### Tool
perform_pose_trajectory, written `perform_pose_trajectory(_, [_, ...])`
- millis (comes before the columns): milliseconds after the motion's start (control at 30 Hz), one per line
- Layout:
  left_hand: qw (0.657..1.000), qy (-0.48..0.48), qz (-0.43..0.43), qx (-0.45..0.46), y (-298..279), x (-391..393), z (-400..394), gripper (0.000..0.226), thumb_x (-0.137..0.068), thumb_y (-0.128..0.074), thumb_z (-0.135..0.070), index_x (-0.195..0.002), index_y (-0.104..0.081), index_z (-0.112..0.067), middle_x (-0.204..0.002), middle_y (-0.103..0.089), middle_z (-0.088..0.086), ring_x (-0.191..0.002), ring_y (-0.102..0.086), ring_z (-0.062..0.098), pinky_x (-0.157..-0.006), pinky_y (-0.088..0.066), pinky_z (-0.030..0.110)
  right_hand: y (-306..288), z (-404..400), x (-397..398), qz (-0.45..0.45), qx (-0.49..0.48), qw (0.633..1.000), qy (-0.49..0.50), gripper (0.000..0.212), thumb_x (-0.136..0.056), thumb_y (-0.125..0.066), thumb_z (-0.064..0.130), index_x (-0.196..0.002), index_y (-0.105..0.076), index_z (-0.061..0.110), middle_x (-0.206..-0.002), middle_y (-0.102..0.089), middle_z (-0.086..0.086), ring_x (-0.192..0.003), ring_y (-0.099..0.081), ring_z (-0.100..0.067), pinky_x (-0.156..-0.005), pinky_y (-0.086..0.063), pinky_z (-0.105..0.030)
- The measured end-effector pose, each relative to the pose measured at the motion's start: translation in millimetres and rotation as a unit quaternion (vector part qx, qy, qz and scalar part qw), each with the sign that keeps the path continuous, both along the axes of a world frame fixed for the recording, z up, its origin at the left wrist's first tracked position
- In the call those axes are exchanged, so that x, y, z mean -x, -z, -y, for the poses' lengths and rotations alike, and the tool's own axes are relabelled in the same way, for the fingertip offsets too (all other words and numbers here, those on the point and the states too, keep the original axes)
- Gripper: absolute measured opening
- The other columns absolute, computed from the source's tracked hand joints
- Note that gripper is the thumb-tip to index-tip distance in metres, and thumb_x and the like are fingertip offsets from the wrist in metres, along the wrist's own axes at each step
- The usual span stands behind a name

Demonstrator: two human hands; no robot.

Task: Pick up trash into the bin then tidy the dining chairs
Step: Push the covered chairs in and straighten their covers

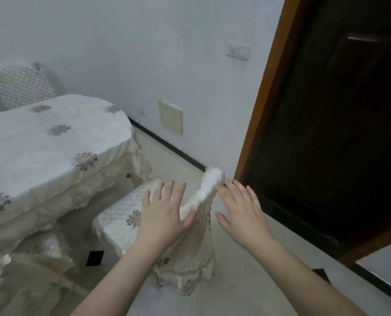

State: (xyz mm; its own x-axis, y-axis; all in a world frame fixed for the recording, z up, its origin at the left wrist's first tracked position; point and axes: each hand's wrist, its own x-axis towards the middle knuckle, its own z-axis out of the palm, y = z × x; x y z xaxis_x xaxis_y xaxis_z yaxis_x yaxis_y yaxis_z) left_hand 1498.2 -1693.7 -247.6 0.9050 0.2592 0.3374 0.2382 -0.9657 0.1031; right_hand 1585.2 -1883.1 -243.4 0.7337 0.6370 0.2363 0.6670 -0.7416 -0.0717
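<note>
A dining chair [119,222] in a cream quilted cover with a lace skirt stands on the floor beside the table, its seat facing the table. My left hand [164,213] is spread flat over the top of its backrest [207,190], fingers apart, thumb against the cover. My right hand [240,210] is open just right of the backrest, its fingertips at the cover's upper corner. Neither hand holds anything. No trash or bin is in view.
The dining table [53,142] with a flowered cream cloth fills the left. Another covered chair [21,85] stands behind it and one more [19,270] at lower left. A dark wooden door [326,124] is close on the right, a white wall behind.
</note>
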Motion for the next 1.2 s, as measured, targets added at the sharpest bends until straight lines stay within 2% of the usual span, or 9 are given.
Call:
perform_pose_trajectory(233, [0.995,-0.069,-0.057,0.046,52.5,-21.4,5.5,0.067,-0.080,-0.047,-0.060,-0.132,-0.054,-0.020,-0.132,-0.057,0.009,-0.121,-0.053,0.033,-0.095,-0.043,0.056,32.5,-47.8,-66.4,-0.039,0.009,0.995,-0.094,0.062,-0.093,-0.047,0.043,-0.148,-0.026,0.025,-0.155,-0.026,-0.002,-0.145,-0.014,-0.021,-0.117,-0.005,-0.041])
perform_pose_trajectory(433, [0.985,-0.164,-0.054,0.025,64.5,-41.4,13.8,0.072,-0.076,-0.047,-0.063,-0.134,-0.052,-0.021,-0.135,-0.055,0.008,-0.125,-0.050,0.030,-0.099,-0.040,0.052,61.3,-59.8,-133.3,-0.056,0.022,0.976,-0.208,0.066,-0.087,-0.055,0.035,-0.147,-0.031,0.022,-0.151,-0.034,-0.005,-0.142,-0.023,-0.024,-0.116,-0.009,-0.042])
perform_pose_trajectory(533, [0.975,-0.204,-0.078,0.034,75.3,-44.3,21.7,0.073,-0.077,-0.045,-0.065,-0.136,-0.049,-0.021,-0.137,-0.054,0.006,-0.129,-0.047,0.028,-0.101,-0.039,0.054,68.6,-52.9,-165.7,-0.082,0.063,0.956,-0.273,0.069,-0.084,-0.049,0.031,-0.148,-0.024,0.025,-0.154,-0.025,-0.001,-0.144,-0.015,-0.021,-0.116,0.001,-0.039])
perform_pose_trajectory(633, [0.960,-0.248,-0.119,0.059,87.8,-45.8,25.4,0.077,-0.075,-0.045,-0.067,-0.138,-0.046,-0.023,-0.138,-0.053,0.005,-0.131,-0.045,0.025,-0.106,-0.036,0.052,79.0,-52.7,-190.4,-0.102,0.112,0.940,-0.307,0.078,-0.082,-0.050,0.035,-0.150,-0.013,0.027,-0.157,-0.016,-0.001,-0.146,-0.006,-0.020,-0.116,0.006,-0.038])
perform_pose_trajectory(767, [0.938,-0.277,-0.173,0.116,109.4,-34.7,24.8,0.087,-0.068,-0.064,-0.066,-0.142,-0.040,-0.025,-0.140,-0.049,0.003,-0.132,-0.043,0.027,-0.107,-0.034,0.049,95.4,-64.8,-206.7,-0.113,0.153,0.923,-0.335,0.083,-0.082,-0.055,0.039,-0.151,-0.010,0.026,-0.158,-0.016,-0.001,-0.145,-0.009,-0.020,-0.117,0.002,-0.040])
perform_pose_trajectory(900, [0.922,-0.315,-0.164,0.153,121.2,-18.8,10.9,0.086,-0.050,-0.085,-0.048,-0.128,-0.054,-0.027,-0.122,-0.061,-0.003,-0.113,-0.056,0.024,-0.093,-0.042,0.042,112.6,-82.6,-216.3,-0.139,0.170,0.906,-0.363,0.080,-0.078,-0.064,0.036,-0.147,-0.024,0.026,-0.149,-0.035,0.002,-0.139,-0.027,-0.018,-0.116,-0.008,-0.037])
perform_pose_trajectory(1033, [0.931,-0.310,-0.154,0.116,126.6,-4.9,-5.1,0.048,-0.055,-0.083,-0.036,-0.098,-0.065,-0.028,-0.094,-0.068,-0.006,-0.089,-0.065,0.021,-0.083,-0.045,0.037,118.7,-99.6,-223.3,-0.173,0.156,0.903,-0.362,0.069,-0.079,-0.064,0.029,-0.143,-0.036,0.028,-0.137,-0.051,0.003,-0.127,-0.043,-0.018,-0.108,-0.020,-0.029])
perform_pose_trajectory(1100, [0.937,-0.301,-0.145,0.105,130.3,-4.9,-8.0,0.037,-0.056,-0.082,-0.028,-0.089,-0.066,-0.025,-0.082,-0.068,-0.005,-0.077,-0.066,0.021,-0.078,-0.046,0.034,117.2,-105.5,-224.2,-0.167,0.166,0.901,-0.365,0.057,-0.081,-0.063,0.029,-0.135,-0.046,0.033,-0.129,-0.057,0.005,-0.120,-0.049,-0.017,-0.101,-0.027,-0.027])
perform_pose_trajectory(1200, [0.933,-0.306,-0.152,0.116,134.4,-6.1,-13.6,0.028,-0.053,-0.079,-0.020,-0.079,-0.067,-0.023,-0.067,-0.066,-0.003,-0.064,-0.064,0.023,-0.068,-0.044,0.030,109.8,-109.4,-221.5,-0.144,0.186,0.902,-0.362,0.030,-0.082,-0.058,0.026,-0.111,-0.062,0.036,-0.112,-0.064,0.008,-0.104,-0.056,-0.016,-0.079,-0.030,-0.024])
